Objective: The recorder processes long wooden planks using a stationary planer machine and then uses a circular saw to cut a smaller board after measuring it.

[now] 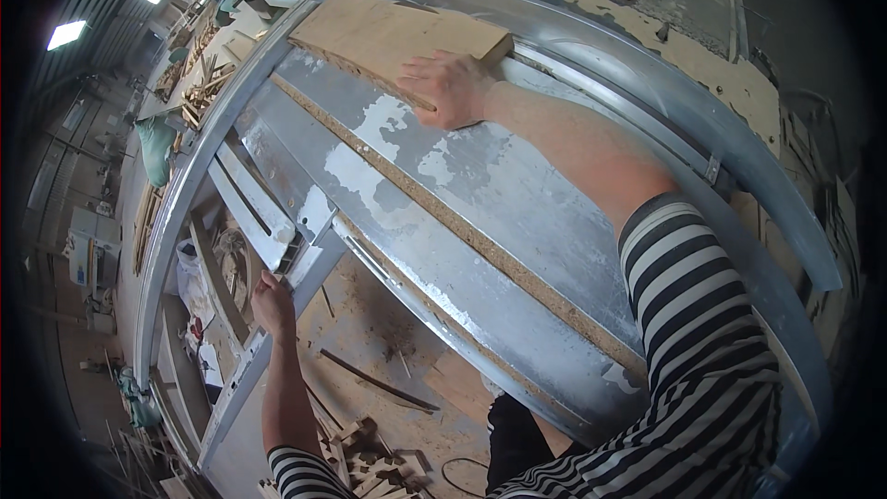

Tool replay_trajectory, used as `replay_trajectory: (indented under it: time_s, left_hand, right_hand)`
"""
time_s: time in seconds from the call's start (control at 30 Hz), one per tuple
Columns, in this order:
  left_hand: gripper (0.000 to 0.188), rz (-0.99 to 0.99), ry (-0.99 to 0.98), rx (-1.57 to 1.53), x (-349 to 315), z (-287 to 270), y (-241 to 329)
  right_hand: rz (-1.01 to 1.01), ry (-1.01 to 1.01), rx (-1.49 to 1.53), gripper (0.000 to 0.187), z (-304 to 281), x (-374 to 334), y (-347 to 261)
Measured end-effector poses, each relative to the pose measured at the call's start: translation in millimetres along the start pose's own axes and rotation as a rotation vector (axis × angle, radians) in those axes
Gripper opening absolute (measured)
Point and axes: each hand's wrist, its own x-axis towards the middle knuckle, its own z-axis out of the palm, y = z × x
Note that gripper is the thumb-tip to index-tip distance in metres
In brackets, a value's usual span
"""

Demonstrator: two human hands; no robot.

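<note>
Board (397,32) already laid on bed (554,212), what's left unclear; right hand (448,91) pinching its edge, left hand's (273,303) fingers can't tell.

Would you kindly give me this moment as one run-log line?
right hand: on wooden block | left hand: at metal frame bar | wooden block: on metal tabletop

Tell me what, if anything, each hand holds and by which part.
The right hand holds the tan rectangular wooden block by its near edge, fingers on top. Whether the left hand, at the grey straight metal beam, grips anything cannot be told.
</note>
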Motion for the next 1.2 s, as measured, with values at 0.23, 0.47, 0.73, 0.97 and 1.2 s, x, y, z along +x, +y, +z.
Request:
replay_trajectory:
  time_s: [0.23,0.47,0.73,0.97,1.2]
  left_hand:
    - [0.053,-0.010,0.019,0.006,-0.9,0.8,0.2]
    - [0.053,-0.016,0.011,0.026,-0.6,0.5,-0.4]
    - [0.053,-0.025,0.026,0.028,-0.4,0.5,0.5]
    - [0.053,-0.032,0.027,0.030,-4.5,-3.9,5.4]
    - [0.054,-0.036,0.017,0.009,-3.9,-3.7,4.8]
  right_hand:
    - [0.008,-0.009,0.004,0.046,-0.1,0.1,-0.3]
    - [0.011,-0.015,0.019,0.047,-1.3,-0.3,-0.7]
    - [0.034,-0.045,-0.004,0.047,-0.9,-0.6,-1.8]
    - [0.009,-0.025,-0.010,0.048,-1.3,0.5,-1.7]
    - [-0.002,0.005,-0.027,0.047,0.2,-0.1,-1.0]
